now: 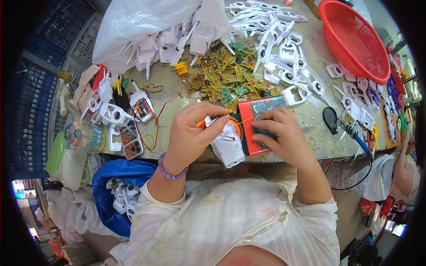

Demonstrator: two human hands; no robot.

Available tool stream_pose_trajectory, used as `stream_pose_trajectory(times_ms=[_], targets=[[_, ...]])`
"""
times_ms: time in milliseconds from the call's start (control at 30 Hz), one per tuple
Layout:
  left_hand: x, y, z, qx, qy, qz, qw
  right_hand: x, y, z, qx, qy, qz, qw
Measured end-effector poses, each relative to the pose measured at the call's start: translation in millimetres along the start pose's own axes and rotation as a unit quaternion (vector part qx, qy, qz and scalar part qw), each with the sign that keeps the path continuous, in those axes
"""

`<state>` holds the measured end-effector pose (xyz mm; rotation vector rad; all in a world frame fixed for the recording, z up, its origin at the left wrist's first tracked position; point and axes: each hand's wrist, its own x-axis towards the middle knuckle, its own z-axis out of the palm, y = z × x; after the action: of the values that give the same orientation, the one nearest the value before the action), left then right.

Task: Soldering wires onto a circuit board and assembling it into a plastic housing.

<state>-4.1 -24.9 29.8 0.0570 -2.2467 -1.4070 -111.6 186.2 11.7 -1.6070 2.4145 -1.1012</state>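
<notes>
My left hand (193, 133) is closed in a pinch, thumb and forefinger together on a thin yellow wire (243, 121). The wire runs right, toward my other hand. My right hand (282, 135) curls its fingers over a dark object (265, 133) that they mostly cover, above a red box (251, 146) with a clear greenish top. Between my hands lies a white plastic housing (230, 148) with thin red wires on it. It leans over an orange ring-shaped thing (238, 128) at the table's near edge.
Beyond my hands sits a pile of circuit boards (222, 73) with yellow wires. White plastic shells (284, 53) heap behind and right; more spill from a plastic bag (146, 26). A red basket (355, 42) stands far right, a soldering iron (355, 133) nearer. A blue bag (104, 199) hangs low left.
</notes>
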Motion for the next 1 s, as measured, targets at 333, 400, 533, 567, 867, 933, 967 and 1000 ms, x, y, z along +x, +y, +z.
stream_pose_trajectory(times_ms=[333, 400, 533, 567, 867, 933, 967, 1000], targets=[[-4, 1, 2, -0.006, 0.03, 0.024, 0.999, 22, 2, 18, -0.055, 0.034, 0.006, 0.998], [-4, 0, 3, 0.0, 0.042, 0.038, 0.998, 24, -1, 23, -0.057, 0.028, -0.011, 0.998], [-7, -9, 3, -0.074, 0.072, 0.021, 0.994, 24, -11, 26, -0.065, 0.04, -0.024, 0.997], [-7, -8, 2, -0.074, 0.073, 0.021, 0.994, 24, -12, 26, -0.074, 0.024, -0.029, 0.997], [-13, -4, -2, -0.02, 0.036, -0.001, 0.999, 33, -21, 18, 0.071, 0.051, 0.002, 0.996], [-13, -5, 3, -0.016, 0.036, 0.024, 0.999, 37, -29, 20, 0.186, 0.062, 0.019, 0.98], [-13, -7, 6, -0.012, 0.035, 0.05, 0.998, 38, -32, 21, 0.185, 0.062, 0.019, 0.981], [-14, -8, 8, -0.019, 0.033, 0.04, 0.998, 38, -36, 22, 0.253, 0.081, 0.048, 0.963]])
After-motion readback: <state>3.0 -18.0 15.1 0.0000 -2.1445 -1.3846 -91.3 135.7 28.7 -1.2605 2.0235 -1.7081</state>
